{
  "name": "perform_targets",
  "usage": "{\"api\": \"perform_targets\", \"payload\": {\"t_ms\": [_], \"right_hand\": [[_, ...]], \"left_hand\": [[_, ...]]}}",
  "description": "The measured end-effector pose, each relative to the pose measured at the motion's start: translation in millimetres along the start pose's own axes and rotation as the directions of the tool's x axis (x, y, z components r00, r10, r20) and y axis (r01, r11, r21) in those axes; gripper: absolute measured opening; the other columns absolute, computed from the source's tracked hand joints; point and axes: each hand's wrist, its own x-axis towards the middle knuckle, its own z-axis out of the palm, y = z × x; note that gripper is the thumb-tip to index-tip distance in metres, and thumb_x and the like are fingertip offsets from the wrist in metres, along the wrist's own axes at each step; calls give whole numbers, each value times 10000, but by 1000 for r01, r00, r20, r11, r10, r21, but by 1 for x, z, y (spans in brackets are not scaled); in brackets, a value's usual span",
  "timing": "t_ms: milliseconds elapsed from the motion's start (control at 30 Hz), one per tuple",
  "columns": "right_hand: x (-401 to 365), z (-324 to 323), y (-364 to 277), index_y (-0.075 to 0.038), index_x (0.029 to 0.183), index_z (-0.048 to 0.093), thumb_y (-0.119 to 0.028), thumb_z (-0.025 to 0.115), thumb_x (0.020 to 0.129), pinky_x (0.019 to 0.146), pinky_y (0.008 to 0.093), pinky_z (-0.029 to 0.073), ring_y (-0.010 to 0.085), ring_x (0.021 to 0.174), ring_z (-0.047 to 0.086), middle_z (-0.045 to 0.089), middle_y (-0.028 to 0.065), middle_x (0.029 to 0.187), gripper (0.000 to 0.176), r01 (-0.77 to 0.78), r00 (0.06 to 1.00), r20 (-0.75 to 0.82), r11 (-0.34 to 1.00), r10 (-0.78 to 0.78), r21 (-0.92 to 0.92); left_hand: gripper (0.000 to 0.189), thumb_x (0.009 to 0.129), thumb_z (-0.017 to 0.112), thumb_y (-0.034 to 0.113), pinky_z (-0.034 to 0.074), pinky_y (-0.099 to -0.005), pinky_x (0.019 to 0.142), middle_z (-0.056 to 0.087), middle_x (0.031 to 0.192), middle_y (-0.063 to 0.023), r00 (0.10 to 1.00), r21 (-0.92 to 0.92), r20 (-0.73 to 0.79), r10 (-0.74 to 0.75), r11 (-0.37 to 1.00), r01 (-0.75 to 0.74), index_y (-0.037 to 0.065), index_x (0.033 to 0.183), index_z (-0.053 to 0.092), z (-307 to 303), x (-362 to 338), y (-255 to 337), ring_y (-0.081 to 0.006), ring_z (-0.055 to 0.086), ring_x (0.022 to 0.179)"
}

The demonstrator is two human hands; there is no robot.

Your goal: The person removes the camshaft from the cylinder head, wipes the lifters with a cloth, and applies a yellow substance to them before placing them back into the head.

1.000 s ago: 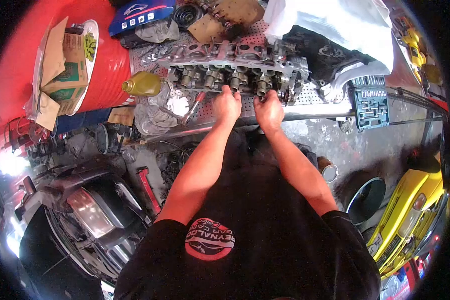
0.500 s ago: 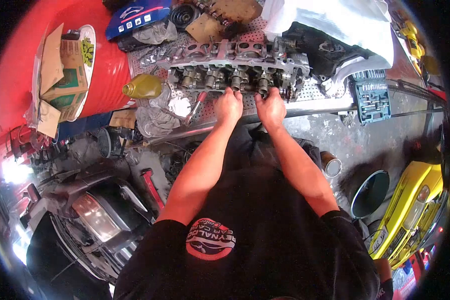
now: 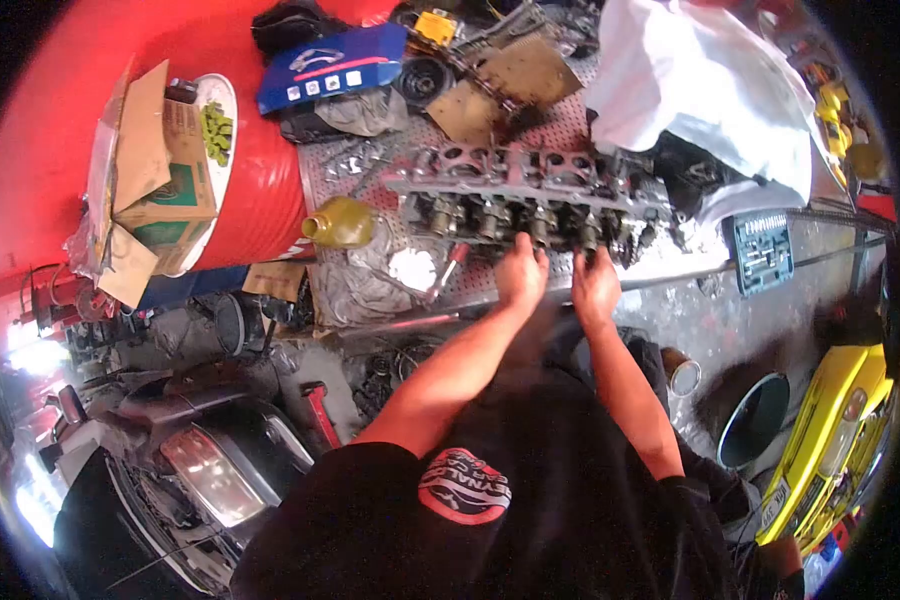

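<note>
A grey metal cylinder head [image 3: 470, 188] lies lengthwise on the perforated workbench, with a row of round metal parts along its near side. My left hand [image 3: 522, 274] is closed at that near side, thumb and fingers against one of the round parts. Just to its right, my right hand [image 3: 596, 288] is also closed on the head's near edge, by another round part. The fingertips of both hands are partly hidden. A red-handled tool [image 3: 452, 266] lies left of my left hand, close to a crumpled white cloth [image 3: 412, 268].
A yellow-green jug [image 3: 340, 222] lies left of the cylinder head. Behind stand a blue box [image 3: 332, 68] and cardboard pieces [image 3: 530, 72]. White sheeting [image 3: 700, 90] covers the back right, near an open socket set [image 3: 763, 252]. A cardboard box [image 3: 160, 190] sits on a red drum [image 3: 270, 190].
The camera view has swung, so the bench and its things appear further right and lower. Both hands stay at the cylinder head's near side, with little visible change in grip.
</note>
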Motion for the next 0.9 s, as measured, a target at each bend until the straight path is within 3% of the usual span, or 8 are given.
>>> {"api": "perform_targets", "payload": {"t_ms": [100,200,367,500,533,667,800,900], "right_hand": [[-2,0,-3,-26,928,546,-326,593,869,755,508,482,429,865,624,644,222,962,310,-3,998,-65,1000,2,-12],[0,7,4,-40,931,571,-369,599,881,732,489,460,427,845,613,658,197,841,334,16,996,-91,1000,-13,25],[6,12,6,-5,999,571,-161,704,792,756,407,479,340,854,644,668,161,891,291,55,990,-136,989,-36,134],[7,8,0,8,1038,573,-239,693,803,799,442,471,404,907,624,662,220,935,362,83,989,-137,982,-60,172],[4,0,-9,10,1034,573,-264,684,809,813,459,468,433,931,614,657,243,950,372,58,994,-103,983,-40,175],[8,-3,-1,16,1028,580,-317,646,842,808,482,459,449,932,603,639,270,943,387,-26,999,44,1000,25,17],[10,-1,5,6,1013,585,-295,646,839,785,489,459,460,917,595,627,277,930,352,35,999,5,999,-35,31],[10,-1,10,-3,981,574,-179,681,802,765,459,470,444,876,606,641,247,927,273,104,991,-89,990,-95,97]], "left_hand": [[340,794,652,229,503,-524,602,633,752,-222,997,-56,-36,-65,996,63,46,991,442,0,2,6,-423,632,698],[391,770,690,222,500,-518,589,629,736,-208,997,-120,-68,-21,993,13,42,999,429,4,3,-3,-413,631,676],[329,746,684,190,489,-509,560,613,740,-196,986,-146,-164,37,987,-61,38,927,455,5,0,-4,-394,619,661],[357,760,665,180,496,-502,640,626,779,-217,997,-178,-75,-6,984,-7,15,993,452,16,-9,-14,-404,630,711],[283,764,650,203,497,-506,595,617,730,-200,998,-216,-65,-6,976,-8,28,912,484,9,-11,-14,-403,621,677],[281,782,644,220,505,-503,632,633,758,-211,994,-164,66,-81,982,91,43,954,510,-24,-22,-25,-411,632,693],[292,764,672,192,490,-477,560,623,709,-169,989,-179,-145,-34,984,8,76,953,481,-94,-7,-55,-375,629,629],[300,770,671,226,474,-454,544,603,669,-149,964,-220,-255,-80,975,23,42,930,495,-181,57,-73,-348,624,614]]}}
